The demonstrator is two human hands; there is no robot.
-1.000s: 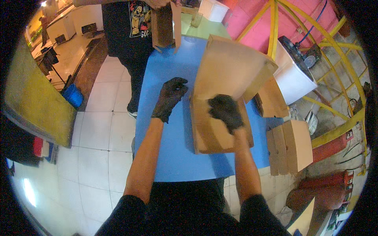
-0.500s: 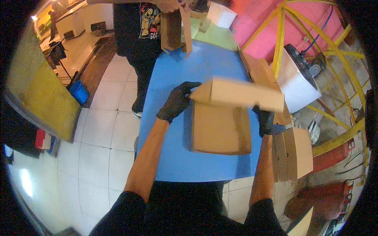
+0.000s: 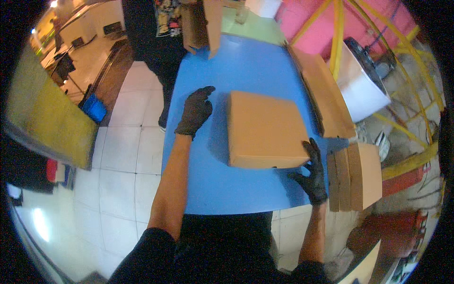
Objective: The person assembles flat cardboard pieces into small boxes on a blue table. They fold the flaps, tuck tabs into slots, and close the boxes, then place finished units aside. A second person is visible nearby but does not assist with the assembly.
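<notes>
A: And there's the box (image 3: pixel 267 130), lid down, on the blue table (image 3: pixel 208 191), between the two hands and nearer the right one!

B: What are those hands up to?

A: Wide apart! The left hand (image 3: pixel 195 109) hangs over the table left of the box, fingers loosely curled, nothing in its grasp. The right hand (image 3: pixel 313 175) is at the near right corner, thumb and fingers spread around it. It looks to be touching, though contact is hard to swear to.

B: Why that corner?

A: Probably to steady it; a spread hand there can check two sides at once. No clamp on it, mind.

B: And which way does it point?

A: A plain side faces the wearer, its near edge running roughly from the left hand's side across to the right hand. The right edge slants away, up past the right fingertips. Long axis? Nearly square; perhaps a touch wider from side to side, but this bent view won't settle it.

B: Anything beyond?

A: Cardboard (image 3: pixel 326 92) lies ahead of the right hand along the table's edge, likely set there to leave the middle free. Cartons (image 3: pixel 357 177) stand just right of that hand, seemingly within easy reach.
</notes>
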